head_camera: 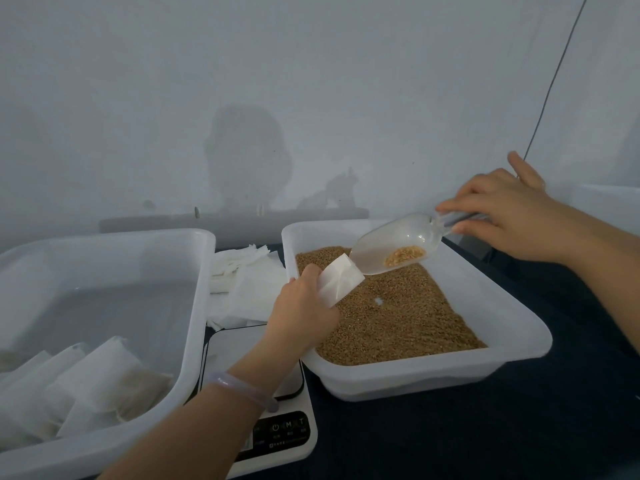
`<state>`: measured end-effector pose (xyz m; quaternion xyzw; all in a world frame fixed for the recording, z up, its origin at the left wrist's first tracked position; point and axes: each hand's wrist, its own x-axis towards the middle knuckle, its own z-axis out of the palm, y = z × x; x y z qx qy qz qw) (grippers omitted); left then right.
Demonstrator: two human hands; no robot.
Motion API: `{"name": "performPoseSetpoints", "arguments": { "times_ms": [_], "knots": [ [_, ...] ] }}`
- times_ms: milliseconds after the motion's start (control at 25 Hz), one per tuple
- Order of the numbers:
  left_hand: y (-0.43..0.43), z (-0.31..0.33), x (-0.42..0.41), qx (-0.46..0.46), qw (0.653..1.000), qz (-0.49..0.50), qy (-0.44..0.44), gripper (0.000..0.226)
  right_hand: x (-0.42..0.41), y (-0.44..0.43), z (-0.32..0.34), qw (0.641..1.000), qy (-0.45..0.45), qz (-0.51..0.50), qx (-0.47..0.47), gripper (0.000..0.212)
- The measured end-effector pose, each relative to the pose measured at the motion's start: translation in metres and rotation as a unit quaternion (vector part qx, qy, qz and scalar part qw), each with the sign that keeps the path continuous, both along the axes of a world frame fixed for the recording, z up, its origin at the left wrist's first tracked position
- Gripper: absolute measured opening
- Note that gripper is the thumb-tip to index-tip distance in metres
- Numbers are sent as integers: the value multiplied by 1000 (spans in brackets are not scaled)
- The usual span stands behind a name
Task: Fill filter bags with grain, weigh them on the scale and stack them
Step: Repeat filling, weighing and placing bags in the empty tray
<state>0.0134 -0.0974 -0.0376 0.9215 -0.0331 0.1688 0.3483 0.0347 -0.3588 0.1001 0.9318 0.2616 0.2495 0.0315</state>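
Observation:
My left hand (304,313) grips a white filter bag (337,282) above the grain tray (512,320), its mouth turned toward the scoop. My right hand (502,209) holds the handle of a clear plastic scoop (391,247), tilted down with its lip at the bag's mouth. A small heap of brown grain (403,255) lies inside the scoop. Brown grain (398,320) covers the tray floor. The white scale (277,434) stands in front, partly hidden by my left forearm. Filled bags (90,386) lie stacked in the left bin (194,292).
A pile of empty white filter bags (246,285) lies between the two containers, behind the scale. The table has a dark cloth (485,438). A pale wall rises close behind, and a thin cable (554,81) runs down it at the right.

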Motion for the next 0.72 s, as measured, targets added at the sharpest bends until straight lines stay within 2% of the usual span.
{"name": "performPoseSetpoints", "arguments": {
  "times_ms": [480, 720],
  "knots": [
    [0, -1, 2, -16, 1000, 11, -4, 29, -1, 17, 6, 997, -61, 16, -41, 36],
    [-1, -1, 2, -19, 1000, 9, -8, 27, 0, 16, 7, 999, -36, 1, -22, 38]
  ]
}}
